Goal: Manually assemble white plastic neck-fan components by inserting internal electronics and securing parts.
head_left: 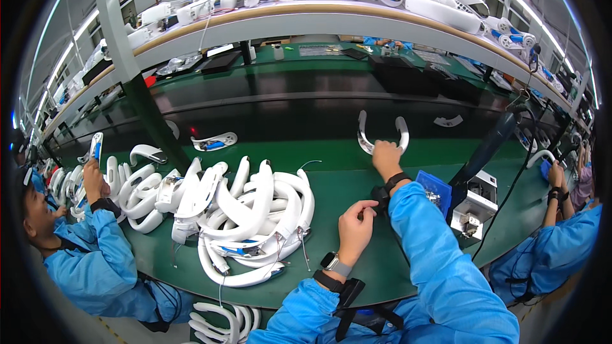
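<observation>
My right hand [387, 158] reaches forward to the far edge of the green bench. Its fingers are closed on the bottom of a white U-shaped shell [403, 132], whose two arms point away from me over the dark belt. The grip partly hides the curved base. Nearer to me, my left hand [355, 232] is loosely curled, its fingertips close to the black device [380, 197] strapped at my right wrist. Nothing shows in the left fingers. Left of my hands lies a big tangled pile of white curved shells [255, 216], some with wires and blue parts.
Right of my right arm are a blue bin [433, 191] of small metal parts and a white machine [475, 204] beside a black post. A dark conveyor belt [287, 105] crosses beyond the bench, under a loaded shelf [306, 16]. Co-workers [89, 248] sit on both sides.
</observation>
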